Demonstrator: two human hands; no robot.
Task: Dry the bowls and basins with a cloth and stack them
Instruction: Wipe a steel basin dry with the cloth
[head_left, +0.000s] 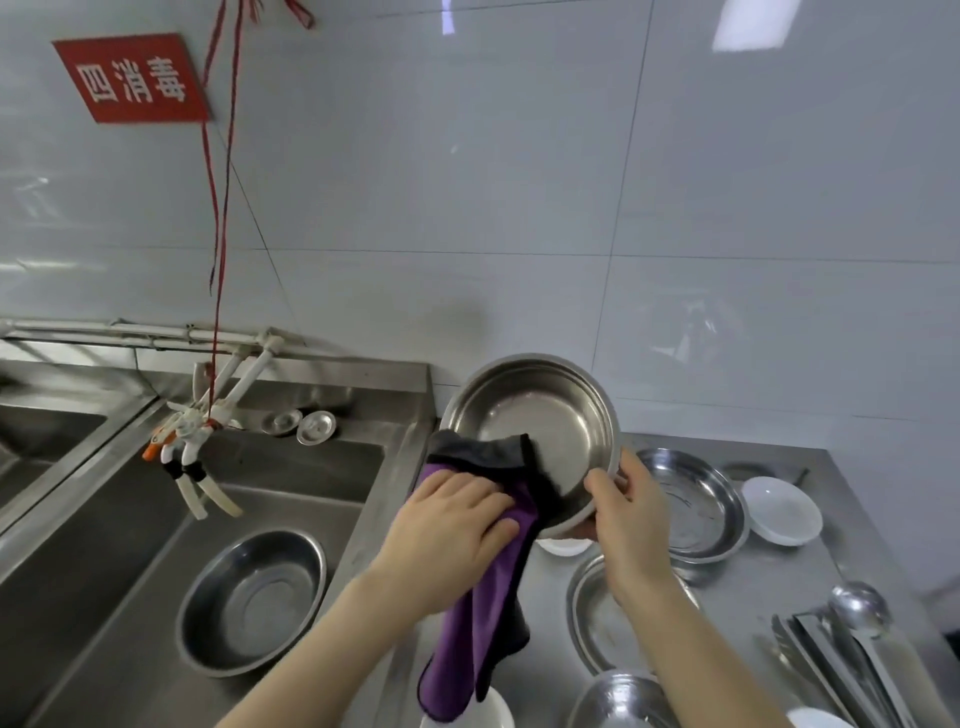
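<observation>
At frame centre, the right hand (631, 519) grips the near rim of a tilted steel basin (550, 415), thumb inside, fingers behind. Left of it, the left hand (452, 530) presses a purple-and-grey cloth (483, 623) to the basin's edge, fingers apparently curled into the fabric. Lower right, a steel counter (753, 587) carries a shallow basin (696, 509), a white bowl (782, 512) and a ladle (857, 608). Lower left, a sink (130, 597) holds a second basin (254, 603). Behind is a white tiled wall (519, 208), with a red sign (132, 78) upper left.

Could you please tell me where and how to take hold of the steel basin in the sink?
Probably pinch its rim from above on the near side: the basin sits open side up in the sink, rim exposed all round, and has no handle.
</observation>
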